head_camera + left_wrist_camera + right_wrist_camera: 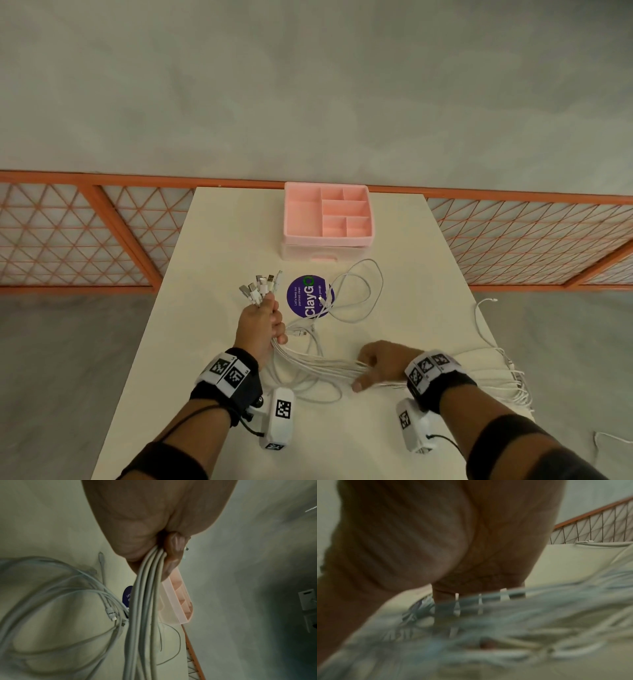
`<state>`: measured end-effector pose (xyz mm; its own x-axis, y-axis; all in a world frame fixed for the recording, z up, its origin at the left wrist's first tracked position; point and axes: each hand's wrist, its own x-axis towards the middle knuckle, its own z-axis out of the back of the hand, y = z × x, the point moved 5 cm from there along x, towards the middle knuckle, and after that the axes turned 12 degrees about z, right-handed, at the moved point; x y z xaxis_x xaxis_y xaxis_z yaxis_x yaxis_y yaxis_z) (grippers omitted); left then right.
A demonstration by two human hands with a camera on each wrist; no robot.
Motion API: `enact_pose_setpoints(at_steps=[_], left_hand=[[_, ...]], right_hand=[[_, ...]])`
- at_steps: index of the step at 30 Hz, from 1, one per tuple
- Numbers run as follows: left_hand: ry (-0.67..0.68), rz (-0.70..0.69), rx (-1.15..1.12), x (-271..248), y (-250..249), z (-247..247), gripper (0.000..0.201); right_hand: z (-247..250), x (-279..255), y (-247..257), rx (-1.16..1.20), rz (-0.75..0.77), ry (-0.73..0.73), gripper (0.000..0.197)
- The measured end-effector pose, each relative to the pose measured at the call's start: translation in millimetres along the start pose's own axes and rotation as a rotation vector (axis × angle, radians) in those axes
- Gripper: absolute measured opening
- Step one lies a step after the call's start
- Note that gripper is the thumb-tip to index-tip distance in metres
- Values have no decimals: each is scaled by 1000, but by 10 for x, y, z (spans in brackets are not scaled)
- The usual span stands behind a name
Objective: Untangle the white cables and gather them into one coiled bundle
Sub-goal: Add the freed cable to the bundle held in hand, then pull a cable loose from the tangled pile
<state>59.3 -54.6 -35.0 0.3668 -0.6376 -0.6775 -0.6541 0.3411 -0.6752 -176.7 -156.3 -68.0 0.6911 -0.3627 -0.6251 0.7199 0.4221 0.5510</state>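
Several white cables (322,370) lie on the white table (219,246). My left hand (262,325) grips one bunch of them upright, and their connectors (260,289) fan out above the fist. In the left wrist view the cables (145,601) hang down from my left hand's curled fingers (175,550). From there the strands run right, passing between the thumb and curled fingers of my right hand (376,366). The right wrist view is blurred, showing my right hand (436,534) with the cables (539,608) crossing its fingers. Loose loops (363,294) lie further back.
A pink compartment organizer (327,240) stands at the back middle of the table. A round purple sticker (301,298) lies under the loose loops. Cable ends (513,383) trail over the table's right edge. An orange mesh railing (102,219) runs behind the table.
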Motion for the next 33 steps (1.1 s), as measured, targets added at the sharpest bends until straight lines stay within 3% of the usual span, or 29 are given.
enact_pose_setpoints(at_steps=[3,8,12,16,22,28,30,33], left_hand=[[-39,-28,70,26,54,33,34],[-48,-25,123,-10,130,31,35],[-45,-17,105,-55,91,19,35],[-27,-16,96,-72,84,-6,35],[-23,-5,102,-50,102,-7,35],[28,15,144,-40,131,-25,33],[35,13,150,-43,128,-29,33],[37,12,144,-55,116,-38,33]], right_hand=[[268,38,196,114,49,-137,55],[421,266,353,-62,58,-306,51],[206,397,201,-286,-61,-261,51],[19,415,125,-420,-76,-307,43],[-6,444,88,-292,-97,-293,44],[-143,402,-19,-321,-170,-231,24],[-52,353,49,-287,-161,-211,22],[329,280,280,-130,-89,-321,9]])
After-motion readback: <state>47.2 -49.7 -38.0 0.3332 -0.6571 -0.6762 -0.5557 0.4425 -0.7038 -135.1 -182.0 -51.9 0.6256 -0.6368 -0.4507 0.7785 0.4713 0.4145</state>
